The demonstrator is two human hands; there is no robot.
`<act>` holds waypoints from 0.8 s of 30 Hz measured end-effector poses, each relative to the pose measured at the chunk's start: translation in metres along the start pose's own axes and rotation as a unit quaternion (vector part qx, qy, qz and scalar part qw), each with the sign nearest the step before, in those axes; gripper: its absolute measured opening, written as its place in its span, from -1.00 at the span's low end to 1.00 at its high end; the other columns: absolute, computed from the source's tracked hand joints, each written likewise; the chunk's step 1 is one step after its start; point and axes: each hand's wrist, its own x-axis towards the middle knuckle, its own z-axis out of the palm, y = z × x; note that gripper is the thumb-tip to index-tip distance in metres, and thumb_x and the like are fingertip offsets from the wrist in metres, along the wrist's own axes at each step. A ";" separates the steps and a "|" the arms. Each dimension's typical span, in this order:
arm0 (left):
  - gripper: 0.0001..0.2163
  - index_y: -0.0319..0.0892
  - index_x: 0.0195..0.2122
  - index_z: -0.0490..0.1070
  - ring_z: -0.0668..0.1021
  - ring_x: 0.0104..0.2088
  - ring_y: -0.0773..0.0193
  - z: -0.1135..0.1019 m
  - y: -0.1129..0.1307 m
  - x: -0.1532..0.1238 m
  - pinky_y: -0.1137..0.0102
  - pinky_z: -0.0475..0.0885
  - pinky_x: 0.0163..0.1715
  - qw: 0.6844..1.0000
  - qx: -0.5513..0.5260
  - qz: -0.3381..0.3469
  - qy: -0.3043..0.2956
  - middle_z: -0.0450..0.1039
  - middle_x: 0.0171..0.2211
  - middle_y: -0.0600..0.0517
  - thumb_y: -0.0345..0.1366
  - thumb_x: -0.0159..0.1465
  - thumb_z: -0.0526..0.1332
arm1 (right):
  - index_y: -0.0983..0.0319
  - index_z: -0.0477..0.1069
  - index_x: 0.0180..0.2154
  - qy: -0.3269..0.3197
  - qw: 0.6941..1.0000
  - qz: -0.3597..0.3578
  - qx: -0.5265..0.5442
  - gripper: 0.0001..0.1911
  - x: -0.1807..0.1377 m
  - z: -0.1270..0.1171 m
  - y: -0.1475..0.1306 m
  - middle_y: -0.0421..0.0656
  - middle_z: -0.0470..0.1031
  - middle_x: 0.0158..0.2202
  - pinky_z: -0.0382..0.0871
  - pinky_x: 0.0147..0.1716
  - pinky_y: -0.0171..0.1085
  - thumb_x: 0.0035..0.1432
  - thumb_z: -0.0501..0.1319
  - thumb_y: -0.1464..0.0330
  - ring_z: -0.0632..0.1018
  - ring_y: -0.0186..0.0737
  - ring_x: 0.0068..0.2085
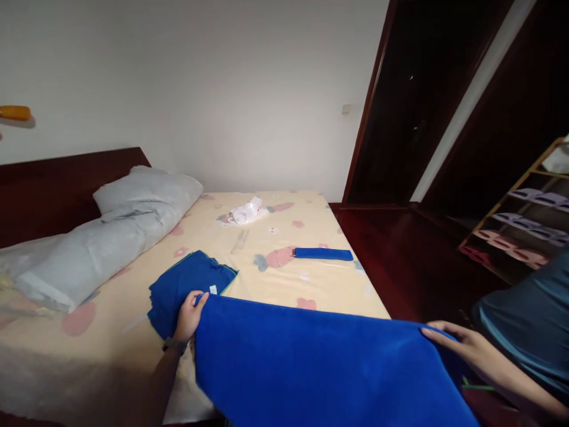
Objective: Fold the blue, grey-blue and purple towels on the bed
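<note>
A bright blue cloth (320, 362) hangs stretched between my two hands at the near edge of the bed. My left hand (191, 314) pinches its upper left corner, thumb on top. At the upper right corner my right hand (462, 344) grips the cloth between thumb and fingers. The cloth's lower part runs out of view. Just behind my left hand lies a loose pile of darker blue cloths (184, 281) with green edging and a small white label. A narrow folded blue cloth (323, 254) rests farther right on the bed.
The bed (240, 281) has a cream sheet printed with carrots. A crumpled white plastic bag (249, 212) lies near its far edge, and a grey quilt (120, 237) is heaped at the left. At right are a slipper rack (511, 198) and a person's dark sleeve (528, 314).
</note>
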 end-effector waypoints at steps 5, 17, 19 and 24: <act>-0.70 -0.13 -0.22 0.42 0.61 -0.12 -0.04 0.096 -0.051 0.060 0.25 0.44 -0.15 0.992 0.121 -0.030 -0.010 0.60 -0.22 -0.15 0.00 0.28 0.14 | 0.16 0.56 -0.40 -0.058 0.995 0.029 0.072 -0.53 0.127 0.086 0.033 0.00 0.63 -0.30 0.49 -0.22 -0.11 -0.27 0.37 -0.05 0.59 0.14 -0.21; -0.57 -0.33 0.18 0.27 0.58 -0.08 -0.04 0.158 -0.058 0.065 0.25 0.39 -0.19 0.954 0.298 0.016 -0.032 0.47 0.03 -0.28 -0.11 0.48 -0.08 | 0.17 0.35 -0.19 0.101 0.985 0.070 -0.120 -0.59 0.194 0.140 0.093 0.09 0.59 -0.12 0.42 -0.04 -0.04 0.01 0.17 0.03 0.59 0.13 -0.07; -0.56 -0.33 0.22 0.26 0.56 -0.01 -0.10 0.151 -0.068 0.060 0.18 0.41 -0.07 0.943 0.327 0.055 -0.023 0.50 -0.01 -0.30 -0.15 0.44 -0.02 | 0.16 0.33 -0.10 0.096 0.985 0.066 -0.126 -0.49 0.172 0.134 0.097 0.08 0.59 -0.12 0.41 0.01 0.01 0.02 0.14 -0.03 0.59 0.18 -0.03; -0.54 -0.36 0.18 0.34 0.51 0.13 -0.07 0.128 -0.102 0.044 0.10 0.38 0.14 0.934 0.318 0.155 -0.055 0.48 0.10 -0.32 -0.19 0.40 -0.04 | -0.02 0.35 -0.14 0.104 0.978 0.120 -0.139 -0.39 0.109 0.116 0.145 0.08 0.62 -0.22 0.51 -0.12 0.12 -0.08 0.08 -0.26 0.64 0.29 -0.18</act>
